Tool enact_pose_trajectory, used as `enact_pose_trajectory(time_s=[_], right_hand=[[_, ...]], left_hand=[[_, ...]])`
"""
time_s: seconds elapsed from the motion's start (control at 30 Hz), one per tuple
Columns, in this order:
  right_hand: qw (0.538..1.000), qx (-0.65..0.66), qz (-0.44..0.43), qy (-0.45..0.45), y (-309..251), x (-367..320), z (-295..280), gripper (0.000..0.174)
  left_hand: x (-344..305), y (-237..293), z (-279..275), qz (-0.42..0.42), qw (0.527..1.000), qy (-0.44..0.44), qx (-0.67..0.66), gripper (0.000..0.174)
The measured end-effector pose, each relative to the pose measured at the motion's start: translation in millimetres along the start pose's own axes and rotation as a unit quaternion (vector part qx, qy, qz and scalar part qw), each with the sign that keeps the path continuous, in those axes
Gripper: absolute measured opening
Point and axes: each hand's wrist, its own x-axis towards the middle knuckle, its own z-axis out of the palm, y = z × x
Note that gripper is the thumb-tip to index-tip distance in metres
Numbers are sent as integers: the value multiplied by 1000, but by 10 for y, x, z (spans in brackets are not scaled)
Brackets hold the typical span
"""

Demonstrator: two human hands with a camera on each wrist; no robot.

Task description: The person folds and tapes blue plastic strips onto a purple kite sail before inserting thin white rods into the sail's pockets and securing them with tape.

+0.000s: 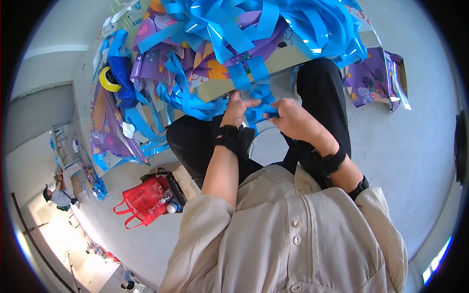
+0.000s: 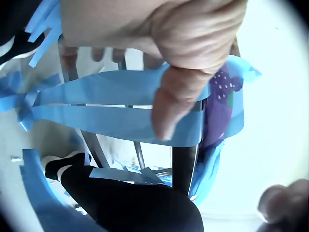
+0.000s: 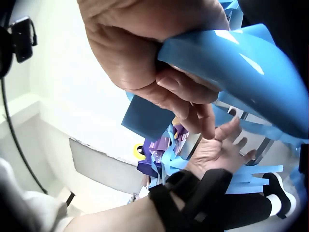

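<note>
Long, flat blue plastic strips [image 1: 259,71] hang from the table edge down between the person's knees. My right hand [image 1: 296,119] has its fingers curled round a blue strip [image 3: 241,72], and a short end of it sticks out past the fingers in the right wrist view. Beside it on the left, my left hand [image 1: 237,108] is held with thumb outstretched and fingers loosely spread. In the left wrist view its thumb [image 2: 171,104] lies across two hanging strips [image 2: 116,118], which meet in a knot-like gather [image 2: 29,106] at their lower end.
Blue strips and purple printed film [image 1: 146,68] are heaped on the table. A yellow tape roll [image 1: 109,79] lies at its left, and more purple film [image 1: 373,73] sits in a box at the right. A red bag [image 1: 144,200] stands on the floor; another person [image 1: 61,197] is far left.
</note>
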Motion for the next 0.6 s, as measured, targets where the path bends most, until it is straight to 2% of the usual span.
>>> enact_pose_trajectory(time_s=[0.07,0.1,0.13,0.2,0.23,0.27,0.3,0.33,0.4,0.43,0.47,0.5,0.53,0.57,0.6], right_hand=[[997,30,7,-66,22,-23,52,13],[992,9,14,-121,-16,-28,19,15],[993,8,15,-121,14,-38,17,15],[984,56,-60,-156,124,-53,73,17],[984,57,-60,-155,170,-43,132,17],[983,74,-102,-135,219,-36,199,22],[979,90,-144,-115,242,-34,230,27],[979,90,-144,-115,197,-15,227,27],[996,-8,-88,-14,83,84,201,36],[996,-66,-51,16,163,206,205,43],[982,-25,-109,152,239,284,182,42],[981,-45,-54,182,259,383,31,44],[959,-88,-68,260,237,446,-188,43],[868,-182,-217,408,438,587,-363,39],[913,-155,-72,370,333,574,-687,33]], left_hand=[[-28,135,69,-36,982,-133,-132,67],[-45,207,92,-3,976,-188,-111,69],[-79,268,112,-2,976,-189,-111,69],[-171,390,128,1,941,-294,-165,71],[-177,522,121,28,926,-342,-156,73],[-209,640,112,28,927,-341,-155,73],[-256,789,115,49,916,-361,-165,66],[-310,954,128,71,905,-381,-175,60],[-386,1268,122,92,913,-365,-156,55],[-340,1378,64,135,925,-331,-127,53],[-279,1505,4,177,933,-297,-98,50],[-218,1707,-29,202,931,-299,-50,53],[-106,1873,-87,226,927,-299,-3,56],[149,1987,-240,242,926,-281,73,52],[362,2094,-318,249,923,-272,111,50]])
